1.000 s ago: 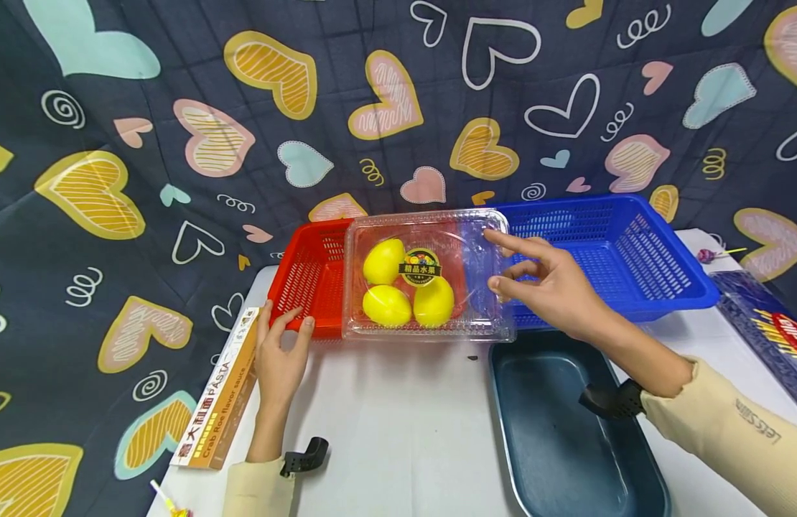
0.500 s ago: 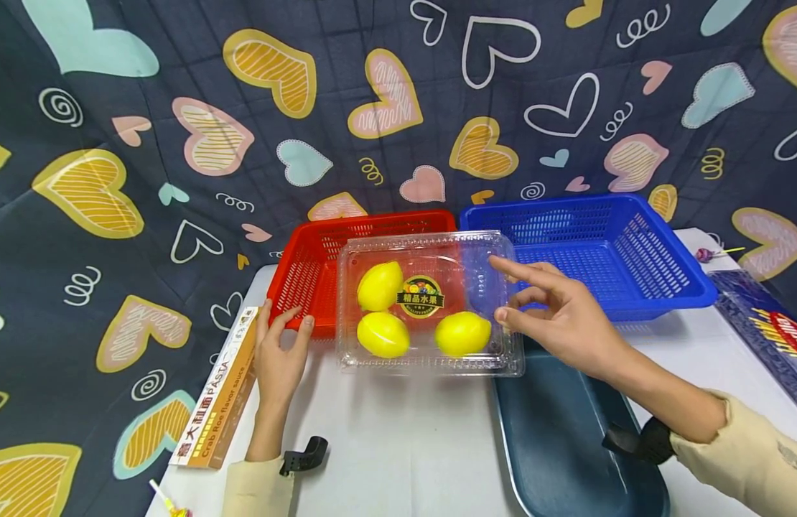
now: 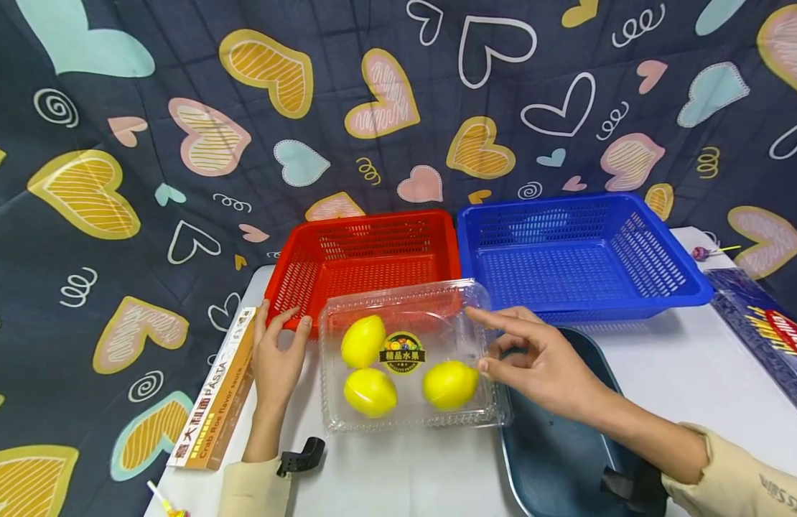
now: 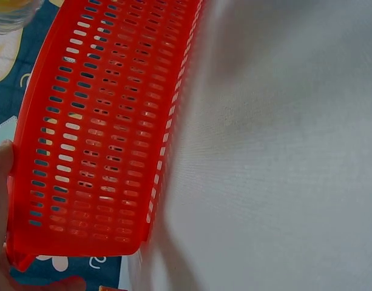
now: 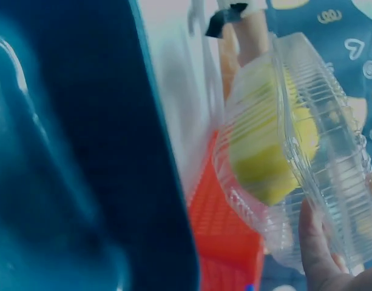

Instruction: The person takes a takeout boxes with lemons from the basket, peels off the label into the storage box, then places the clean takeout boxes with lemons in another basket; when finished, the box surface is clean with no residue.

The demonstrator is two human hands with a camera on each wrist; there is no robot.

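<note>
Over the table (image 3: 437, 474), right hand (image 3: 546, 362) pinches a clear box (image 3: 403, 353), long axis kinda sideways; left hand (image 3: 278, 368) grips the red basket (image 3: 382, 271).

Red basket (image 3: 385, 276) in downward head, close wrist views

Right hand (image 3: 541, 362) has drawn clear box (image 3: 410, 380) nearer person; red basket (image 3: 379, 269) more uncovered; one lemon (image 3: 450, 385) shifted right, apart from others.
</note>
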